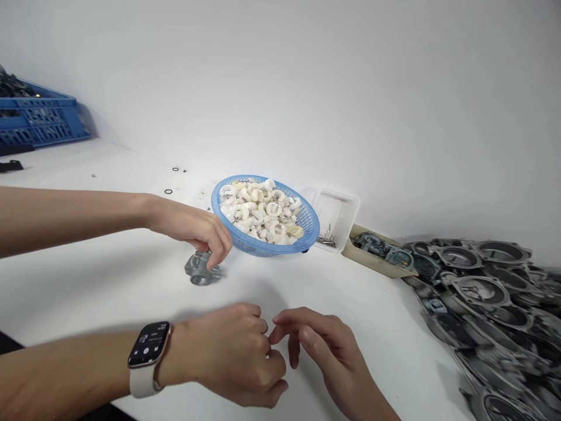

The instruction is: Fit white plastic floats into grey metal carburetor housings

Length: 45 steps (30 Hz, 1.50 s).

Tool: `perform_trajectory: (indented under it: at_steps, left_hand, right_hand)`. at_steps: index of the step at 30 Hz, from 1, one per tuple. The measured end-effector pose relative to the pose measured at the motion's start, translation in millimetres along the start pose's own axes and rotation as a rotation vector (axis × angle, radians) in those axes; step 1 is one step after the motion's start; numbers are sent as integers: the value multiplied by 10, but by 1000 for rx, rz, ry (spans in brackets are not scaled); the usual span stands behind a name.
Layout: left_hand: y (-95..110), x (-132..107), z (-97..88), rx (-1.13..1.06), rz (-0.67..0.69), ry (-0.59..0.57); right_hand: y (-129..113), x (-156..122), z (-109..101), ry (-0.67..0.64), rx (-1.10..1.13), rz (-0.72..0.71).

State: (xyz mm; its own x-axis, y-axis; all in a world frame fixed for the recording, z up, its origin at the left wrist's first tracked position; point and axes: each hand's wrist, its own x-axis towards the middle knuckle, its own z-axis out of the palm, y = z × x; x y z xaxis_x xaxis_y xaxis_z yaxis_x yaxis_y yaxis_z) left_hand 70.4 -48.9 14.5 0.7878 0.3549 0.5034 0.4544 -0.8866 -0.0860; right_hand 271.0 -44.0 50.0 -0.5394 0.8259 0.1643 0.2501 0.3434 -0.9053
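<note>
My left hand (234, 354), with a smartwatch (149, 345) at its wrist, is curled into a fist above the white table. Whatever may be inside its fingers is hidden. My right hand (331, 348) comes up from the lower right, fingers bent and loosely apart, its fingertips close to the left knuckles. I see nothing held in it. Beyond them, another person's hand (197, 231) reaches in from the left and touches a small grey metal casting (201, 270) on the table.
A blue basket (309, 225) of white plastic rings stands mid-table, beside a white tray (354, 209) with small metal pins. A beige box (377, 266) holds metal parts; more castings (482, 289) pile up at right. Two black O-rings (168, 191) lie behind; a blue crate (52, 120) sits far left.
</note>
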Motion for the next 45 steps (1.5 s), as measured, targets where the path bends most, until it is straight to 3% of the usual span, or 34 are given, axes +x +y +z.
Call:
perform_trajectory:
  at_steps: [28, 34, 41, 45]
  left_hand:
    - [-8, -8, 6, 10, 15, 41]
    - [42, -24, 16, 0, 27, 26]
    - [137, -30, 25, -39, 43, -22]
    - [147, -16, -13, -79, 90, -21]
  right_hand:
    - [8, 26, 7, 35, -23, -31]
    - [69, 73, 2, 112, -292, -34]
    - [-17, 582, 245, 3, -788, -164]
    - [-120, 961, 462, -42, -856, -180]
